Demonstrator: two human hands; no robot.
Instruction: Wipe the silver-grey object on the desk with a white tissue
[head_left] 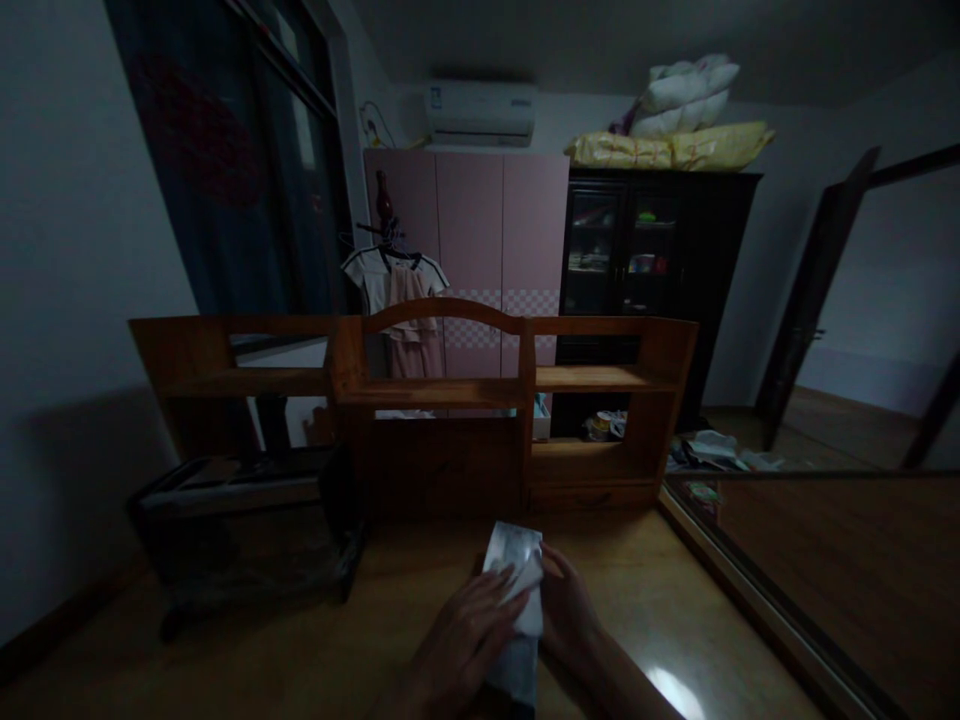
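A long, pale rectangular box [513,664] lies lengthwise in front of me at the bottom centre, its markings too dim to read. On top of it is a soft white piece that looks like a tissue [529,602]. My left hand [469,625] reaches over the box from the left, its fingers closed on the tissue. From the right, my right hand [568,600] curls around the box's side, with its fingertips near the upper right edge. Part of the box's middle is hidden under the left hand and the tissue.
Ahead, a wooden shelf unit [442,393] spans the glossy wooden surface [637,570]. A dark framed stand [240,520] is at left. A raised edge [750,595] runs along the right. Behind are a pink wardrobe [469,220] and a black cabinet [697,240].
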